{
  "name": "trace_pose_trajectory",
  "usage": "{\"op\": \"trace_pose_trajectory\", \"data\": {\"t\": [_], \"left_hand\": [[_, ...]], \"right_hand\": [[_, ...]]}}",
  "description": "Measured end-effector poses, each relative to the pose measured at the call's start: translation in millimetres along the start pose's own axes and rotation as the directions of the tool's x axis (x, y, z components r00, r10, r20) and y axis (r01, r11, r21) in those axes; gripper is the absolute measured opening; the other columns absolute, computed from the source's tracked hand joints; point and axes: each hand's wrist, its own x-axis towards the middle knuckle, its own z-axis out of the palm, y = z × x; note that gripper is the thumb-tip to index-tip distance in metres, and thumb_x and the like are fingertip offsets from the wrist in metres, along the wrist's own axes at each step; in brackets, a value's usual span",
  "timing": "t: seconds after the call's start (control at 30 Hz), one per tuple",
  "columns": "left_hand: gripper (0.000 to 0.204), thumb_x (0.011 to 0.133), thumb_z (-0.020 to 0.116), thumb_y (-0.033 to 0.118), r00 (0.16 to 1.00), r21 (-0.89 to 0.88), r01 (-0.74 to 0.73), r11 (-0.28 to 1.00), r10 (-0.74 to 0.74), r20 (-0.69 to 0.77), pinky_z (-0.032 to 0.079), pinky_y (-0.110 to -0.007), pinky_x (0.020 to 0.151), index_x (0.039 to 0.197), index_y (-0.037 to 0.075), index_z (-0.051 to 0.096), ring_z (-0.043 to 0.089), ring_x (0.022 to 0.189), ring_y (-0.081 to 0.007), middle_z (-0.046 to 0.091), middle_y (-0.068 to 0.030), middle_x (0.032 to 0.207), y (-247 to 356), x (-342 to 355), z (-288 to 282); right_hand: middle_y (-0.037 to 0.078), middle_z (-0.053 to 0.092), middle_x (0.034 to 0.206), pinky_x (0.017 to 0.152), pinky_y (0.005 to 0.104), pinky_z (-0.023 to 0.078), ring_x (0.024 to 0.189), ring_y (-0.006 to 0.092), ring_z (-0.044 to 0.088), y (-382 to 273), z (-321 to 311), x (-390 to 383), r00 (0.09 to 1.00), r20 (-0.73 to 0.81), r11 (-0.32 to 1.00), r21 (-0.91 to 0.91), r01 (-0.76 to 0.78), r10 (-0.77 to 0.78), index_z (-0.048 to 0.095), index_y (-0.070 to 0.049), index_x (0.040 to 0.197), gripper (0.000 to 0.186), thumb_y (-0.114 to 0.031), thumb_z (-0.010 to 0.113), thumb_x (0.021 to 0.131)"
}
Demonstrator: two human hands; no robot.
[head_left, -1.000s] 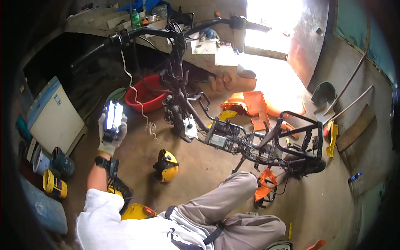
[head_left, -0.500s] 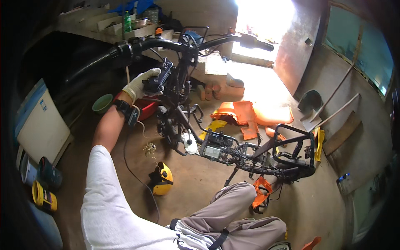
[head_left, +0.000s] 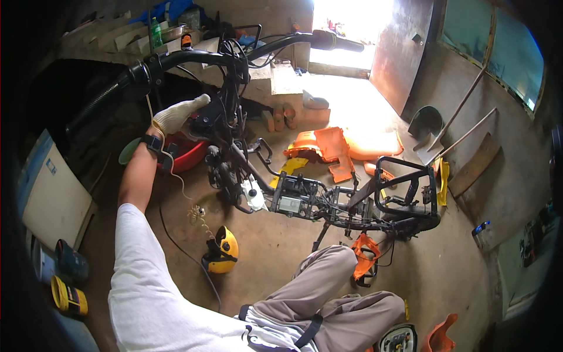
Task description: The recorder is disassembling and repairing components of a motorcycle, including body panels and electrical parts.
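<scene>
My left hand [head_left: 180,114], in a pale knit glove, reaches to the front of a stripped motorcycle frame [head_left: 258,170]. Its fingers lie close together over a black boxy part [head_left: 204,121] below the handlebar [head_left: 193,57]; the thumb side is mostly hidden. The hand appears closed on that part, which sits beside the steering column. A dark strap with a small device [head_left: 153,144] circles my left wrist, and a coiled cord hangs from it. My right hand is out of view.
A red basin [head_left: 186,154] stands behind my wrist. On the floor lie a yellow helmet-like shell [head_left: 223,250], orange body panels [head_left: 328,146] and a dark cable [head_left: 182,246]. A shovel [head_left: 431,146] leans at the right wall. Buckets [head_left: 69,296] stand at left.
The view has shifted, so the frame appears further left. The black part has tipped lower under my left hand, whose fingers now stretch straighter over it.
</scene>
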Motion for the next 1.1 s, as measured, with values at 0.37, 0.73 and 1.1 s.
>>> {"op": "trace_pose_trajectory", "data": {"t": [0.37,0.73,1.1], "left_hand": [[0.071,0.099,0.048,0.051,0.994,-0.396,-0.105,0.912,0.107,-0.018,0.039,-0.054,0.112,0.155,0.012,0.030,0.027,0.146,-0.0283,0.028,-0.0049,0.161,-44,-15,15],[0.045,0.102,0.049,0.044,0.893,0.131,0.077,0.988,-0.010,-0.451,0.050,-0.032,0.062,0.115,0.005,0.066,0.059,0.074,-0.0160,0.063,-0.0056,0.089,-230,-111,91],[0.034,0.099,0.059,0.032,0.685,0.382,0.384,0.841,-0.537,0.492,0.050,-0.031,0.069,0.116,0.005,0.068,0.061,0.078,-0.0153,0.069,-0.0064,0.093,-132,-89,424]], "right_hand": [[0.012,0.070,0.087,0.070,0.0388,0.053,0.080,0.0258,0.068,55,-3,-17,0.988,0.153,0.997,-0.078,-0.024,0.035,0.070,-0.004,0.094,0.029,-0.028,0.054,0.092],[0.015,0.072,0.090,0.072,0.0407,0.054,0.084,0.0283,0.071,216,-29,-91,0.886,0.267,0.918,-0.226,-0.326,0.380,0.071,-0.003,0.095,0.031,-0.027,0.053,0.092],[0.017,0.073,0.101,0.079,0.0432,0.055,0.093,0.0342,0.070,233,-39,-112,0.387,0.443,0.582,-0.504,-0.639,0.809,0.072,-0.004,0.102,0.039,-0.035,0.050,0.092]]}}
